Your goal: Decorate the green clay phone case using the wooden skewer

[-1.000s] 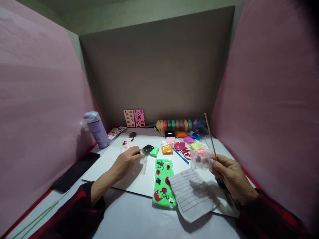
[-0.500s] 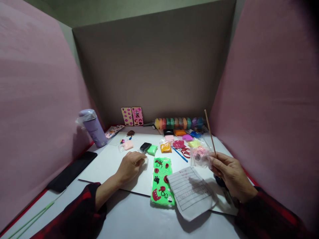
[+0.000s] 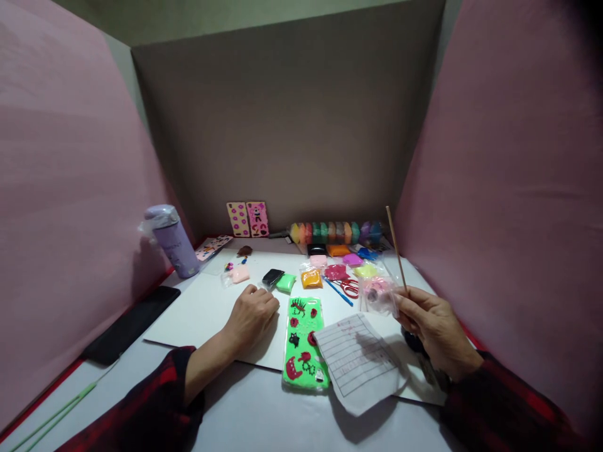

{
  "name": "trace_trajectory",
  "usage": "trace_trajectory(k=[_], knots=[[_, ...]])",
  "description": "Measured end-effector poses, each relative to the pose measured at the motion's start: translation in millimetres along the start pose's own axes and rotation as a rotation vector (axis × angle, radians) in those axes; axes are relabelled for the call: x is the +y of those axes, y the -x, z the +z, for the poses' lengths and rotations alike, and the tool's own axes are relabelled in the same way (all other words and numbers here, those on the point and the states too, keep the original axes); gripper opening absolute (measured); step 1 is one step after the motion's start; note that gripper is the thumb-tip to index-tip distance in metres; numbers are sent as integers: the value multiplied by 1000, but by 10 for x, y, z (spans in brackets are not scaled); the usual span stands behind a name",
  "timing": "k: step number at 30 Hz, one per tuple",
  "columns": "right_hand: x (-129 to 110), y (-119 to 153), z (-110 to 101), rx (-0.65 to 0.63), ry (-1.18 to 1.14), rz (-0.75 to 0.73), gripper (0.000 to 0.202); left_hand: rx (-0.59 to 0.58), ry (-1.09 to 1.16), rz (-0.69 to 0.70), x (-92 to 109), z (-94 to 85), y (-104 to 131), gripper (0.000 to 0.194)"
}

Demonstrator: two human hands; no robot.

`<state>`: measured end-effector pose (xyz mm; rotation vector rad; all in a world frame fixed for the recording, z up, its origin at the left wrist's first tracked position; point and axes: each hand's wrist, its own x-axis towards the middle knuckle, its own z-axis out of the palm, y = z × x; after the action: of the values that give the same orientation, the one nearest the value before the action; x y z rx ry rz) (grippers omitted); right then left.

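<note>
My left hand (image 3: 254,317) rests on the white board (image 3: 188,320) with its fingers curled under; whatever lies inside them is hidden. Just right of it is a green phone case (image 3: 304,370) decorated with red and black clay shapes. My right hand (image 3: 431,323) is closed, pinching a clear plastic bag (image 3: 379,295) with pink contents. A thin wooden stick (image 3: 396,245) rises upright from the same grip. Below that bag, a lined sheet of paper (image 3: 358,358) with handwriting overlaps the case's right edge. A dark object under my right hand is mostly covered.
Behind the case lie clay packets, among them black (image 3: 272,277), green (image 3: 286,283) and orange (image 3: 311,279), with red scissors (image 3: 349,288) and a blue pen-like tool (image 3: 338,291). A purple bottle (image 3: 175,245) and a black phone-like slab (image 3: 132,323) are at left. Decorated cases (image 3: 257,219) lean at the back.
My left hand has turned from a pinch to a curled, knuckles-up pose on the board. My right hand keeps its hold on the bag and stick. The view has shifted slightly.
</note>
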<state>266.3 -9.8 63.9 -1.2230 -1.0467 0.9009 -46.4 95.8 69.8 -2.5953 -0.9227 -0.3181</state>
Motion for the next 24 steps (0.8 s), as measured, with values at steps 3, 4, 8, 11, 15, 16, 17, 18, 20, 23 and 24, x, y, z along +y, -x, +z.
trace_trajectory(k=[3,4,8,11,15,16,17,18,20,23,24], knots=[[-16,2,7,4,-1,8,27,47,89,-34,-29,30,31,22],[-22,3,11,4,-3,11,27,54,114,-51,-34,39,40,22],[-41,-1,24,16,8,16,28,31,109,-84,-27,73,57,21],[-45,-9,32,26,2,15,30,13,46,-61,-12,90,69,21],[-42,-1,31,29,-7,17,29,58,71,-63,-63,78,74,22],[-40,3,30,30,-9,16,29,88,97,-95,-97,70,57,22],[-38,7,29,31,-11,13,29,121,121,-137,-139,64,26,22],[-36,9,30,31,-13,8,30,155,142,-187,-185,62,-18,22],[-35,8,31,30,-17,1,30,196,163,-276,-277,81,-137,24],[-37,-5,28,30,-18,-7,28,169,202,-333,-362,168,-316,23],[-39,-12,24,27,-20,-11,27,143,225,-336,-372,202,-356,21]])
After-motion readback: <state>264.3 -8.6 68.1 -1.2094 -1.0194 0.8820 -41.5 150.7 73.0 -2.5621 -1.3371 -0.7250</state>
